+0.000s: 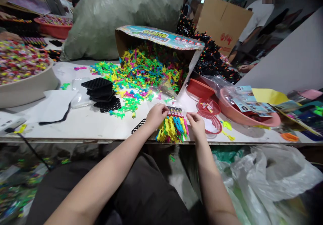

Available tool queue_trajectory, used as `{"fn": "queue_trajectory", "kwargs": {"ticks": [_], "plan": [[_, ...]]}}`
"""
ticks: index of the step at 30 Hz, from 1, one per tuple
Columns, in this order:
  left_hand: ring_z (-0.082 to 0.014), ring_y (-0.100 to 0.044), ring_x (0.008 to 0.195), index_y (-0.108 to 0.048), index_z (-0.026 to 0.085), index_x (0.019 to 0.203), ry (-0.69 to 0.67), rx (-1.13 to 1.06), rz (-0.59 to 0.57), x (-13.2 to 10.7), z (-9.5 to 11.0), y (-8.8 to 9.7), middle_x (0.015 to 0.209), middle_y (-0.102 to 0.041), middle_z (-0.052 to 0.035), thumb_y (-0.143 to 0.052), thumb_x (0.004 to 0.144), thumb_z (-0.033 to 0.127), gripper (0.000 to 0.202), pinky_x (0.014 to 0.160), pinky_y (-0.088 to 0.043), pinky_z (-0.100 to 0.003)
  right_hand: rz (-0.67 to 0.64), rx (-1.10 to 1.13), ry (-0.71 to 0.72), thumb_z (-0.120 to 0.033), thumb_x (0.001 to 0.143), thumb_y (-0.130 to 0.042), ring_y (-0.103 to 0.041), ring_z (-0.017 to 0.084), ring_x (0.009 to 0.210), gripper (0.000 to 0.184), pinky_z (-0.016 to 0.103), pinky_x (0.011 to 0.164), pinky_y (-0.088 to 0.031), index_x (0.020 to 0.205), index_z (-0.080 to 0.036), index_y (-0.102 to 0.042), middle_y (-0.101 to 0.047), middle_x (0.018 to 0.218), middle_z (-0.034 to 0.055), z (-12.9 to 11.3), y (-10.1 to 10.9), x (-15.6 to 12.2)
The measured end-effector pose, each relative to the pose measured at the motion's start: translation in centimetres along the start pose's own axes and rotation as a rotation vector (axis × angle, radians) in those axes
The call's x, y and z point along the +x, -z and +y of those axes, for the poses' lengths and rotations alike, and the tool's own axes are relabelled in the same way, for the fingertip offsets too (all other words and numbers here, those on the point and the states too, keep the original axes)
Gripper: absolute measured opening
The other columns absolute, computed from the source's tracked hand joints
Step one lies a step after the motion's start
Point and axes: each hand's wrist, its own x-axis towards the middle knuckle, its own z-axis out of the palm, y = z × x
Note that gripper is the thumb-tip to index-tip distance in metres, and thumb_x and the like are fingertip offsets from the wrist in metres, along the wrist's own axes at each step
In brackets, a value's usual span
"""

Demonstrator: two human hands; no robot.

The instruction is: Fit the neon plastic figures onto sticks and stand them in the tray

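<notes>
At the table's front edge lies a row of small plastic toy figures (174, 129) in yellow, blue and pink. Their upper ends are short printed tubes (174, 111) set against a black perforated tray. My left hand (155, 115) is at the row's left end, fingers pinched together; what lies between the fingertips is hidden. Just off the right end, my right hand (197, 123) has thumb and fingertips drawn together; I cannot make out anything in them. Another black perforated tray (138, 126) sticks out by my left wrist.
An overturned cardboard box (161, 36) spills loose plastic figures (148, 66) across the table. Black trays (98, 87) are stacked at left, near a large tub of candies (22, 92). Red baskets (213, 125) and a pink basin (274, 120) stand at right. A person (259, 19) is behind.
</notes>
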Motion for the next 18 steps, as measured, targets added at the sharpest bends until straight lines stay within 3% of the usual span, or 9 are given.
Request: {"fn": "queue_trajectory", "kwargs": {"ticks": [5,8,12,16,18], "plan": [[-0.0140,-0.052,0.072,-0.061,0.018,0.074,-0.116,-0.085,-0.225,-0.1,0.8,0.9,0.074,-0.058,-0.0019,-0.052,0.071,0.017,0.009,0.067,-0.040,-0.024,0.028,0.043,-0.072,-0.042,0.066,-0.059,-0.052,0.015,0.065,0.026,0.027,0.060,-0.043,0.078,-0.019,-0.057,-0.057,0.070,0.0014,0.8,-0.8,-0.4],[-0.0137,-0.053,0.069,-0.063,0.017,0.077,-0.075,-0.181,-0.319,0.3,0.3,1.2,0.074,-0.060,-0.0022,-0.054,0.072,0.025,0.013,0.065,-0.041,-0.023,0.048,0.077,-0.046,-0.040,0.067,-0.058,-0.053,0.015,0.070,0.025,0.028,0.064,-0.044,0.080,-0.019,-0.055,-0.058,0.075,0.0021,1.2,-1.3,-0.8],[-0.0145,-0.053,0.069,-0.063,0.016,0.077,0.045,-0.271,-0.283,1.0,-0.7,1.3,0.075,-0.061,-0.0031,-0.052,0.074,0.031,0.019,0.064,-0.040,-0.024,0.130,0.048,-0.003,-0.038,0.068,-0.057,-0.053,0.016,0.070,0.022,0.030,0.066,-0.044,0.079,-0.020,-0.054,-0.058,0.074,0.0020,1.0,-1.4,-1.2],[-0.0152,-0.052,0.073,-0.062,0.017,0.081,0.012,-0.202,-0.246,0.7,-0.2,1.5,0.079,-0.060,-0.0033,-0.056,0.071,0.028,0.016,0.068,-0.040,-0.025,0.197,-0.046,0.010,-0.042,0.066,-0.056,-0.054,0.019,0.071,0.025,0.033,0.066,-0.044,0.076,-0.020,-0.055,-0.058,0.074,0.0042,1.2,-0.5,-1.9],[-0.0150,-0.052,0.077,-0.063,0.018,0.078,-0.004,-0.199,-0.281,0.4,0.2,1.5,0.080,-0.059,-0.0032,-0.054,0.071,0.020,0.012,0.071,-0.041,-0.025,0.257,-0.073,-0.018,-0.045,0.062,-0.057,-0.056,0.021,0.070,0.028,0.035,0.064,-0.045,0.077,-0.021,-0.055,-0.059,0.076,0.0056,2.0,-0.3,-1.8]]}}
